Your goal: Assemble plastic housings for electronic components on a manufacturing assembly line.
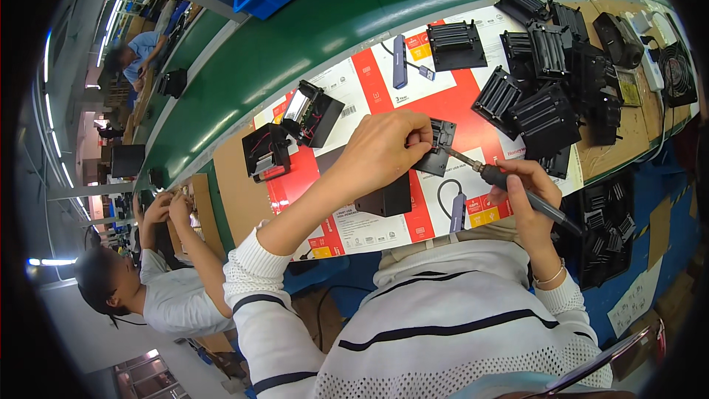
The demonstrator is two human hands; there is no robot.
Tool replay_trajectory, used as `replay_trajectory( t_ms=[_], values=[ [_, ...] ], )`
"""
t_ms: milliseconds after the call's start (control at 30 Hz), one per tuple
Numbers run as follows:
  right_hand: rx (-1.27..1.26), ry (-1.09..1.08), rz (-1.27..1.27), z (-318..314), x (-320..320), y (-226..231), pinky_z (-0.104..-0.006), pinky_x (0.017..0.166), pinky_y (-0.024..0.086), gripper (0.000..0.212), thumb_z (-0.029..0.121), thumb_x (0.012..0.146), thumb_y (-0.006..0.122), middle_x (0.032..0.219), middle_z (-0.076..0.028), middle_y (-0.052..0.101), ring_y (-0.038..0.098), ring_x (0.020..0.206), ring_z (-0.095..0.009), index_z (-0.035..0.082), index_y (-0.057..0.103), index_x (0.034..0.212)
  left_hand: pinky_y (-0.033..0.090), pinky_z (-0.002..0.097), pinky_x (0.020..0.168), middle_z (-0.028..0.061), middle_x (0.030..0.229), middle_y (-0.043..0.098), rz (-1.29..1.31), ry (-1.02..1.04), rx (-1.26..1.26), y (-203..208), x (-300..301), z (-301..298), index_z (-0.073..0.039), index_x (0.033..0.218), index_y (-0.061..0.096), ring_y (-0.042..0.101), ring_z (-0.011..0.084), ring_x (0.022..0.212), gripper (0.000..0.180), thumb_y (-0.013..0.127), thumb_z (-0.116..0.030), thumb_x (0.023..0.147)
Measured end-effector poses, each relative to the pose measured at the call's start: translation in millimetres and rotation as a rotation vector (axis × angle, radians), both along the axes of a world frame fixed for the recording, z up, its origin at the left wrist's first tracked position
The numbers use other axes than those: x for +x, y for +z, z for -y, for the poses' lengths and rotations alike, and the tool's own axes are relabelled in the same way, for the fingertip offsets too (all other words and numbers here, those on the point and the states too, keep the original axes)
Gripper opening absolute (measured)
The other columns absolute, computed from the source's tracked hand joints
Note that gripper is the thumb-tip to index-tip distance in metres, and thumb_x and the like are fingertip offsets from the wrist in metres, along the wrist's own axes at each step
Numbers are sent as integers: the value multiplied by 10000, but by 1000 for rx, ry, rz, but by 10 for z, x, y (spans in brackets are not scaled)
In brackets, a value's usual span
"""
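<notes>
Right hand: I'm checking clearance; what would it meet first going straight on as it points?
The soldering iron in the right hand would likely reach the black plastic holder by the left hand first; actual contact is unclear.

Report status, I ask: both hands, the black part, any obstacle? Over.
Left hand at black part. Right hand grips soldering iron, tip at part. Pile of black parts rightward, apart.

The black piece [432, 163] at centre looked matt plastic; the tool [496, 176] had a metal shaft [465, 159] and plastic handle [546, 209]; the green desk [310, 44] gleamed smooth.
</notes>
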State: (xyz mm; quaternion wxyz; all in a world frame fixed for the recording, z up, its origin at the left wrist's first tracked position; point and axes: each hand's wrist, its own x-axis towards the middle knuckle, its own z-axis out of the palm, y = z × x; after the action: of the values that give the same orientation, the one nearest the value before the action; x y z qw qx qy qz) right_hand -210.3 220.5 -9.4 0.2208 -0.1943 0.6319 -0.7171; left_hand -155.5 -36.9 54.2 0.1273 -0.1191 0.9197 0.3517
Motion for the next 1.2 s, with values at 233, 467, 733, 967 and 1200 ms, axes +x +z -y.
replay_trajectory(
  t_ms=[233,467,733,967,1200],
  values=[
    [61,7,50,21,-70,-14,-263,697,575,187,71,1016,557,854,-119,722,698,708,-133,-69,668,1072,468,346,655,79,746,619,-17,-16,-7,-10,-28,-26,-7,886,643,574,194,671,109,705,-94,869],
    [84,13,49,32,-80,-16,-259,693,571,184,66,1016,556,844,-117,722,697,699,-128,-70,674,1052,474,368,660,87,771,617,-55,-47,-34,-31,-32,-36,-15,872,628,598,224,701,98,697,-81,853],
    [82,25,-33,28,-48,-24,-245,695,567,176,70,1016,570,844,-104,725,706,719,-126,-63,679,1053,465,390,667,93,758,588,-45,-67,-53,-42,-44,-60,-21,864,595,592,247,717,103,675,-80,841],
    [81,20,-32,18,-68,-21,-242,696,566,181,86,1013,583,850,-98,726,707,727,-124,-58,684,1054,454,392,661,92,753,578,-33,-70,-33,-22,-63,-43,-21,872,591,583,240,714,105,670,-89,856],
    [40,45,-17,-4,-81,-66,-220,727,574,166,38,988,614,934,-101,735,710,782,-94,-62,679,1103,454,390,662,90,747,576,-26,-69,-29,-19,-70,-39,-20,875,593,582,238,710,108,672,-92,858]
  ],
)
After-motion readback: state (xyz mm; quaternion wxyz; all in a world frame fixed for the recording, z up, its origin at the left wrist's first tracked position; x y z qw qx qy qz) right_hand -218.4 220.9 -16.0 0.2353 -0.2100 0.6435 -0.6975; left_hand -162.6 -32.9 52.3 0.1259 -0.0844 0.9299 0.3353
